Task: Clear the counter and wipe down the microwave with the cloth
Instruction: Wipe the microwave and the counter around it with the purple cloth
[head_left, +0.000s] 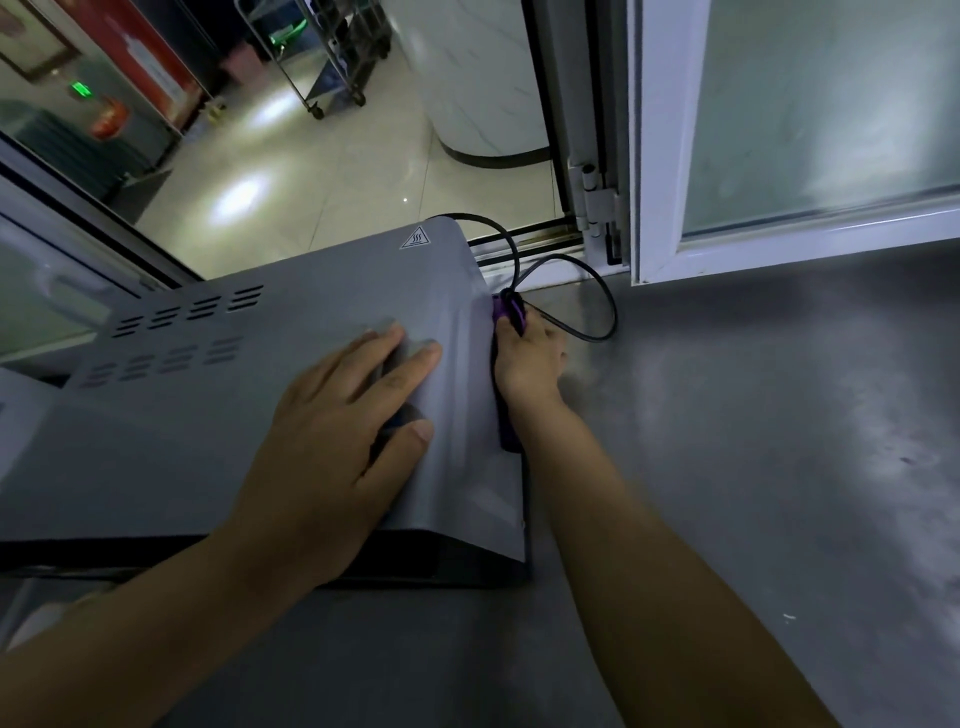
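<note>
I count two hands of mine: my left hand (332, 441) flat on top, my right hand (530, 358) down the side. One microwave (234, 405) stands on one worktop (753, 467). One purple cloth (509, 364) is bunched under my right fingers (550, 338). One black power cord (597, 291) loops behind. On the microwave's top I see one hot-surface warning sticker (414, 238) and two groups of vent slots (176, 332).

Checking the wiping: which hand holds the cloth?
The right hand, pressing the purple cloth against the grey microwave's side; the left hand rests flat, empty.
</note>
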